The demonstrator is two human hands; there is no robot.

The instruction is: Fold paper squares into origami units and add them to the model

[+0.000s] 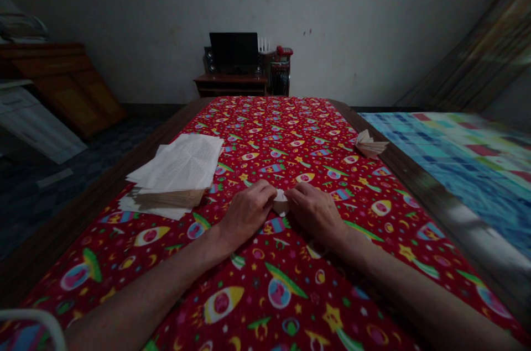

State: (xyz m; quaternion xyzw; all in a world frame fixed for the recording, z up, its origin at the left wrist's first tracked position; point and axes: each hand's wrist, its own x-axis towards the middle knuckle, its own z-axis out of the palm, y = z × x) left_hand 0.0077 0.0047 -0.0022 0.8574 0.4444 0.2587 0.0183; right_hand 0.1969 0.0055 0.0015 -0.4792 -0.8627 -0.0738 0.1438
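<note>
Both hands are down on the table, around the middle and a bit toward the near edge. The left hand (246,208) and right hand (315,210) meet fingertip to fingertip with fingers curled, each pinching one side of a small piece of paper (281,203) pressed against the red rocket-print cloth (290,284). Most of that paper is hidden under the fingers, so I can't tell how many folds it has. My read on progress is somewhere early to middle. One folded paper piece (370,145) sits at the right edge of the table looking finished, well apart from the hands. A fat stack of sheets (178,171) lies near the left edge with its top sheets fanned out, so there looks to be plenty left to go through. The cloth covers nearly the whole top, with a strip of dark wooden table edge (124,168) showing along the long sides. The room's dim: a bare pale wall, a low stand with a dark monitor (234,51) past the far edge, a wooden cabinet (62,80) off to the left, and a checkered blue bedspread (456,157) just beside the table's right side.
</note>
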